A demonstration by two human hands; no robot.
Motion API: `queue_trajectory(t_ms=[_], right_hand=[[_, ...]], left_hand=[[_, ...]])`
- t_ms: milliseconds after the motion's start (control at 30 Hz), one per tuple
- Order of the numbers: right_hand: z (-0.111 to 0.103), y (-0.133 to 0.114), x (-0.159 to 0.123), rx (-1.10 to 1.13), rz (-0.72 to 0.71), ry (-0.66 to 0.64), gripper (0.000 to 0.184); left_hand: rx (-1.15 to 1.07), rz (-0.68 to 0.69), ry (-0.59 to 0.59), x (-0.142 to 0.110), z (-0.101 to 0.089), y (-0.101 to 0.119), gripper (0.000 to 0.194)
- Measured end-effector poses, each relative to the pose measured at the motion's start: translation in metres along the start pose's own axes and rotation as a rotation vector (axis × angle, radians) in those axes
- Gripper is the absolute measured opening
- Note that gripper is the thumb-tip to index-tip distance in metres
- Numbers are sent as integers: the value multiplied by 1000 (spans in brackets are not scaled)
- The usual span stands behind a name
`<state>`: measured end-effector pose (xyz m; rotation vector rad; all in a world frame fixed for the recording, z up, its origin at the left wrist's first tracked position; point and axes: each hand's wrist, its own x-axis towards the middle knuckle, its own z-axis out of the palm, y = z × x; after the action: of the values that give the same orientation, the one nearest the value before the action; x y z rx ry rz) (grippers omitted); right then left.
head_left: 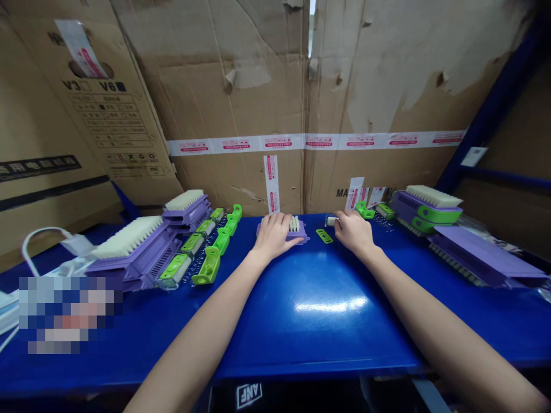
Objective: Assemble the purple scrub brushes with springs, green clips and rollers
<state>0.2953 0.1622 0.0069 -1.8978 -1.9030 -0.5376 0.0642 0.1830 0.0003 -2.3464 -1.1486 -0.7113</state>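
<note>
My left hand (pixel 274 236) wraps over a purple plastic brush (pixel 297 232) with pale bristles upward; the palm and fingers hide much of it. Its thumb lies along the near side. To the right, my right hand (pixel 355 230) has its fingers closed on a small clear-and-white part (pixel 331 221), seen only at its left end. Between the hands a flat green plate with holes (pixel 323 236) lies on the blue table (pixel 318 332).
Stacked purple brushes (pixel 138 252) stand at left, beside rows of green-topped clear parts (pixel 175 268), small springs and green brackets (pixel 209 267). More purple brushes (pixel 486 252) and a green bracket (pixel 365 210) lie at right. Cardboard (pixel 232 103) walls the back. A white cable (pixel 32 238) runs at left.
</note>
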Motion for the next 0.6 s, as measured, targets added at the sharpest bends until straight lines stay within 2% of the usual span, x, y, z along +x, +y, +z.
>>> queue_trajectory(t_ms=[100, 300, 600], right_hand=[[4, 7, 1, -36, -29, 6, 34], [17, 14, 1, -31, -89, -130, 44], [11, 8, 0, -112, -46, -104, 39]], left_hand=[[0, 3, -7, 0, -1, -1, 60], [-4, 5, -9, -1, -2, 0, 60], [-4, 11, -7, -1, -2, -1, 63]])
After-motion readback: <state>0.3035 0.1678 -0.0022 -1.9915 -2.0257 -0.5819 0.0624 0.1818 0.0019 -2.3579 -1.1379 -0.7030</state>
